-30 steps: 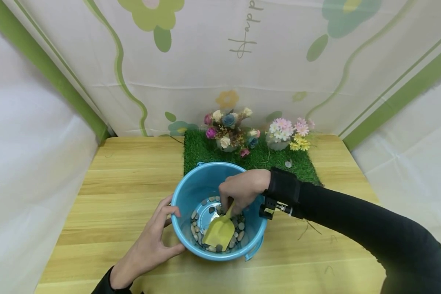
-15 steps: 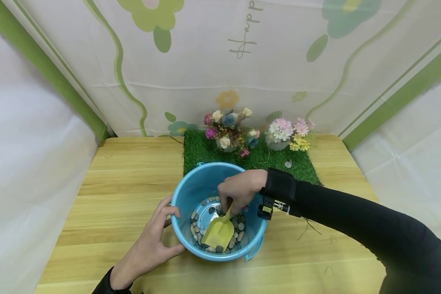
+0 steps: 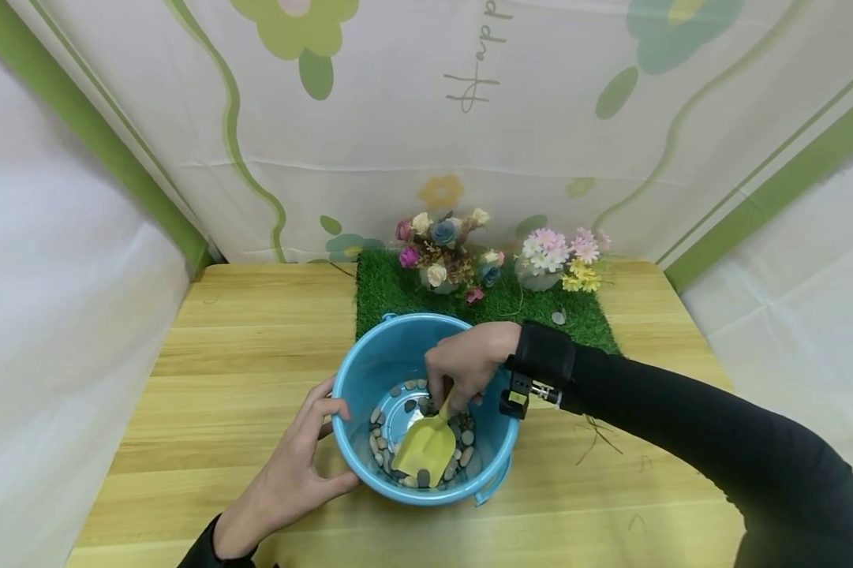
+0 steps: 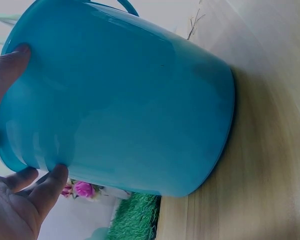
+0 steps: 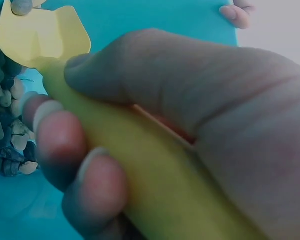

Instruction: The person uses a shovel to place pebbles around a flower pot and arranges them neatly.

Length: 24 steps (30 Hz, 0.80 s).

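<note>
A light-blue bucket (image 3: pixel 351 465) stands upright on the wooden table, with pebbles (image 3: pixel 466 456) lying around its bottom. My left hand (image 3: pixel 294 465) grips the bucket's rim at its left side, fingertips over the edge and thumb against the outer wall. Down inside the bucket, my right hand (image 3: pixel 469 363) holds a yellow toy shovel (image 3: pixel 426 450) by its handle. In the right wrist view the thumb lies along the handle (image 5: pixel 140 165) and the fingers curl under it. One grey pebble (image 5: pixel 22 6) shows at the tip of the shovel's blade. The grip hides some pebbles.
Behind the bucket lies a green turf mat (image 3: pixel 379 288), bearing a pot of mixed roses (image 3: pixel 443 252) and a pot of pink, white and yellow flowers (image 3: pixel 554 256). A patterned white curtain (image 3: pixel 398 118) hangs at the back. The bucket's handle (image 3: pixel 493 485) hangs low at right.
The shovel and right hand have shifted only slightly; a dark pebble at the blade's front edge now overlaps the blade more. The left hand and bucket stay in place.
</note>
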Each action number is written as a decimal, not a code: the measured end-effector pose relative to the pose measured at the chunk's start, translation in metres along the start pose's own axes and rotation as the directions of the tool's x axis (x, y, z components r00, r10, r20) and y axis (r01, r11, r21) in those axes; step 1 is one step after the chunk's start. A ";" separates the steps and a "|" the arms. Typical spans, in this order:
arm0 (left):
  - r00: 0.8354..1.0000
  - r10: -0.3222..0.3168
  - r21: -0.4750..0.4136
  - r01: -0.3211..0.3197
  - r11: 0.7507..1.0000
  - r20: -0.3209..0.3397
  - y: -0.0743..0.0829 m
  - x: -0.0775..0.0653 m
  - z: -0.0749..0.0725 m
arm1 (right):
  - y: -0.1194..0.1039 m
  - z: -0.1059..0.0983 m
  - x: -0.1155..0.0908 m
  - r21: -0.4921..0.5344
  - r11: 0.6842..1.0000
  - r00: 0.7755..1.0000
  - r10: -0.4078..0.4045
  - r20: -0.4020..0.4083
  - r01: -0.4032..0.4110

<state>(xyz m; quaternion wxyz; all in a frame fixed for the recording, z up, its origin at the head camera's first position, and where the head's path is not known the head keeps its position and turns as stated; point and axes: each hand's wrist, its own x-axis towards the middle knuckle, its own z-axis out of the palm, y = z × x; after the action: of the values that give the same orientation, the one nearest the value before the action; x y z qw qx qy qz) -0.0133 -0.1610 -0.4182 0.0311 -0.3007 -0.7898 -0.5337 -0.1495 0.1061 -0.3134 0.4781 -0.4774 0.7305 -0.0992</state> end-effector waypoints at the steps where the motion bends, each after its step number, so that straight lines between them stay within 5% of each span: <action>1: 1.000 -0.001 -0.002 0.001 1.000 0.001 0.000 0.000 0.000 | 0.000 0.000 0.001 0.000 1.000 1.000 -0.003 0.001 0.003; 24: 1.000 0.007 0.012 -0.007 1.000 0.000 -0.002 0.000 0.001 | 0.001 0.001 0.004 0.008 1.000 1.000 -0.008 -0.002 0.008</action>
<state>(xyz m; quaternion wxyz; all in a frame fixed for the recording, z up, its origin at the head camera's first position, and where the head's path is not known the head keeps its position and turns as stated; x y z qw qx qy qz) -0.0141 -0.1610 -0.4198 0.0349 -0.3033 -0.7918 -0.5290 -0.1496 0.1040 -0.3167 0.4790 -0.4782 0.7287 -0.1044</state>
